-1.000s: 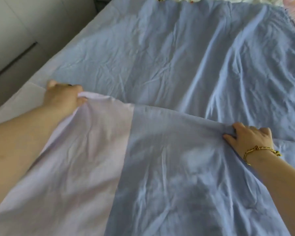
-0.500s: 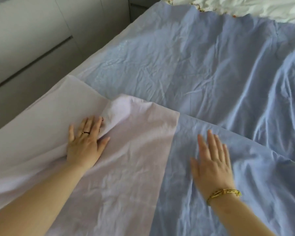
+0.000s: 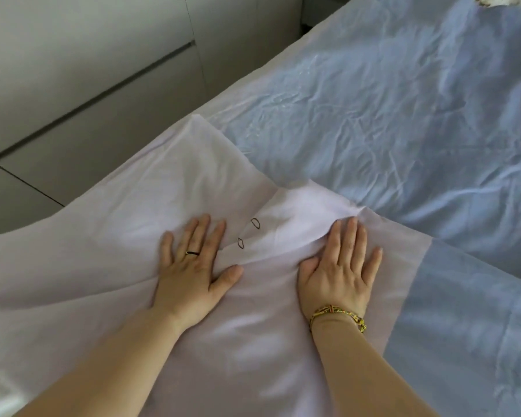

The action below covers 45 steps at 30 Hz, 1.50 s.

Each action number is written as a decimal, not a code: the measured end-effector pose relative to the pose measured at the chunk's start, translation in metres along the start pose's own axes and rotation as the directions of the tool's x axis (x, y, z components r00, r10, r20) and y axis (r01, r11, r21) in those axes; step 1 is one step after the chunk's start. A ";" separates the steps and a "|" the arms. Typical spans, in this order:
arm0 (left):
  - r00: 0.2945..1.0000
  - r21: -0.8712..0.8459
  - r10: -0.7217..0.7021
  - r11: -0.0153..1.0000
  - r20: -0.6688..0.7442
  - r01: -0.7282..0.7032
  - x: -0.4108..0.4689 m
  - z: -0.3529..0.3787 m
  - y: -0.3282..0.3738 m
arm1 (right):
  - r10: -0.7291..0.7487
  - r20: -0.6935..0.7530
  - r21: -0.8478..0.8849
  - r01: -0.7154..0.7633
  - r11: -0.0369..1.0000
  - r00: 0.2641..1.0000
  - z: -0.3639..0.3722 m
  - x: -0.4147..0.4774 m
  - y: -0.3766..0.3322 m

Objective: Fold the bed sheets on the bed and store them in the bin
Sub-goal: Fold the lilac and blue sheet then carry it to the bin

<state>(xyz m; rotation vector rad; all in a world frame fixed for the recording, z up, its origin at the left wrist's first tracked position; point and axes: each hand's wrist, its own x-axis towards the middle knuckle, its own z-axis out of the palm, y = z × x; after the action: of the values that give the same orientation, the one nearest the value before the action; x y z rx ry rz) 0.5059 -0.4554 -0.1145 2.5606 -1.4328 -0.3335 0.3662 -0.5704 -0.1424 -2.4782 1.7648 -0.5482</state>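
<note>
Sheet [image 3: 373,121] takes both hands at once near the bed's [image 3: 271,67] left edge, where its lilac band [image 3: 193,182] lies doubled over.

The left hand [image 3: 190,272] rests palm down with fingers straight and a little spread and the thumb out to the side. It grips nothing, and a dark ring [image 3: 192,253] sits on one finger. The right hand [image 3: 340,272] lies just beside it, also palm down, with fingers straight and close together and nothing held. A beaded bracelet [image 3: 337,314] circles that wrist. Both forearms come in low from the near edge with the wrists almost level with the cloth, a pose that suits pressing rather than lifting.

The flat palms look like smoothing, to push out air and settle the upper layer so the fold holds before the next one. A bunched ridge [image 3: 337,206] rises just past the right fingertips and creases run out between the hands, so the layer is not yet flat. Two small dark marks [image 3: 254,223] show on the lilac cloth between the hands; I cannot tell what they are.

Further out, the folded layer's corner [image 3: 197,118] points at the left edge, and its blue part [image 3: 463,311] lies at the near right. The rest of the sheet runs blue and wrinkled toward the far edge. Grey cabinet fronts [image 3: 88,70] stand beyond the left edge, and white cloth [image 3: 494,0] shows at the far right corner. No bin is in view, so the task seems to be at an early fold.
</note>
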 end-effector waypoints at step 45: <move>0.994 0.081 0.086 0.992 0.067 -0.092 0.011 -0.046 -0.115 | 0.021 0.004 -0.022 -0.021 1.000 1.000 -0.006 -0.004 -0.005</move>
<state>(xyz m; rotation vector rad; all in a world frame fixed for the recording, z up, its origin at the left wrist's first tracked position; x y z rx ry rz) 0.6182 -0.4032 -0.1034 2.5625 -1.6109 -0.3506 0.3675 -0.5635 -0.1363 -2.4706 1.8026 -0.5246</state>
